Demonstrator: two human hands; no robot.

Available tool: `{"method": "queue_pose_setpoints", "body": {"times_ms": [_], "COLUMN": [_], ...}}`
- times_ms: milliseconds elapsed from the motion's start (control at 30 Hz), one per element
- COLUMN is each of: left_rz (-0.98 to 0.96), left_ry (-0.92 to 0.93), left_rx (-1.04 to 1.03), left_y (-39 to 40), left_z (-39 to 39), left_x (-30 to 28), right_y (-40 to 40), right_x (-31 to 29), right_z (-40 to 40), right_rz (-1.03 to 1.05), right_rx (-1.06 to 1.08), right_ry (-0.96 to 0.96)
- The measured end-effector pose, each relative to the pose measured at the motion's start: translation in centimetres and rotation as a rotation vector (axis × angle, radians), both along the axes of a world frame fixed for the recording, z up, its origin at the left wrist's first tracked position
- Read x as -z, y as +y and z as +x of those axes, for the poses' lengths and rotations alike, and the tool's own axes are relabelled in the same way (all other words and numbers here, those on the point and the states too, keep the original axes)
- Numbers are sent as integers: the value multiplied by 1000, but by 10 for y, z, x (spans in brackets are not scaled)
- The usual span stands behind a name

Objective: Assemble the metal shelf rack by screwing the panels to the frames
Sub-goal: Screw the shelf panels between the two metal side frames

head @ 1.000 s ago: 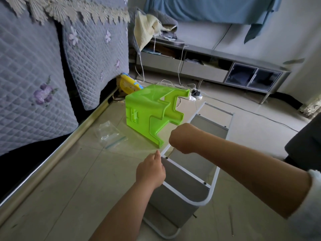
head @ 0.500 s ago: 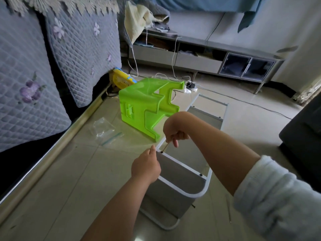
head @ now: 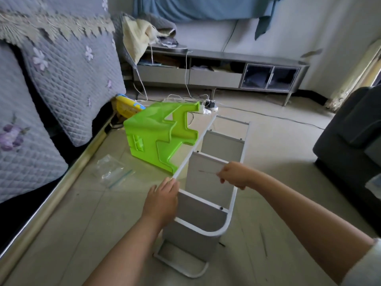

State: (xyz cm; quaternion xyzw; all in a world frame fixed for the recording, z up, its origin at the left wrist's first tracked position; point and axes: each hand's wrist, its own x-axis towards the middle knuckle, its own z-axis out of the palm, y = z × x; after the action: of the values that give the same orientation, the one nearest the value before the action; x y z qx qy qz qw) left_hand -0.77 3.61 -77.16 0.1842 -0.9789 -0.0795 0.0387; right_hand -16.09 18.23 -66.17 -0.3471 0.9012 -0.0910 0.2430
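The white metal shelf rack lies on its side on the floor, with grey panels standing between its two tube frames. My left hand rests on the upper frame's left rail, fingers laid along the tube. My right hand hovers over the middle panel and pinches a thin screwdriver, its blurred tip pointing left. Black screw heads show on the right rail.
A green plastic stool lies tipped against the rack's left rail. A clear zip bag sits on the tiles to the left. A quilted sofa runs along the left, a TV cabinet with cables at the back, a dark seat at right.
My right hand has moved from the left rail rightward across the rack, carrying the screwdriver. My left hand stays on the left rail. The camera has tilted up and closer.
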Motion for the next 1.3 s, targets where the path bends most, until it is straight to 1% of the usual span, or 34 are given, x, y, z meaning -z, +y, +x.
{"method": "queue_pose_setpoints", "body": {"times_ms": [67,133,167,200,233,267,333,367,433,533,567,600,633,700,767,833,900,1000,1100,1300], "left_rz": [-74,-51,-59,-67,-103,-93,-88,-56,-17,36,34,23,18,53,66,38,33,37,-5,-19], "left_ry": [-37,-36,-75,-88,-77,-43,-103,-122,-94,36,51,47,3,-39,-25,-23,-43,-65,-56,-84], "left_rx": [67,140,169,174,166,165,200,184,160,105,78,38,-12,-92,-114,-112,-126,-131,-121,-117], "left_y": [3,6,8,10,11,13,12,12,15,14,11,7,2,-2,-5,-7,-9,-9,-10,-8], "left_z": [-1,-6,-7,-6,-7,-8,-9,-8,-7,-23,-33,-44,-56,-81,-100,-112,-116,-115,-113,-102], "left_x": [-7,-12,-13,-12,-12,-12,-10,-12,-22,-27,-27,-27,-29,-35,-36,-31,-21,-9,-6,-4], "right_y": [27,50,59,67,74,79,86,87,86,84,85,84,84,84,82,77,69,55,45,45], "right_x": [11,25,30,37,43,47,49,47,41,38,39,40,40,38,38,38,36,30,25,23], "right_z": [-4,-5,-5,-4,-5,-6,-11,-15,-25,-43,-48,-53,-58,-68,-79,-86,-91,-97,-99,-87], "right_rz": [8,-14,-26,-36,-54,-82,-144,-166,-204,-283,-312,-354,-420,-575,-688,-762,-775,-734,-730,-709], "right_rx": [1,14,21,24,28,38,83,107,153,195,195,197,215,290,365,425,419,358,352,313], "right_ry": [73,115,131,148,167,184,219,233,230,258,277,296,302,298,277,206,176,218,227,225]}}
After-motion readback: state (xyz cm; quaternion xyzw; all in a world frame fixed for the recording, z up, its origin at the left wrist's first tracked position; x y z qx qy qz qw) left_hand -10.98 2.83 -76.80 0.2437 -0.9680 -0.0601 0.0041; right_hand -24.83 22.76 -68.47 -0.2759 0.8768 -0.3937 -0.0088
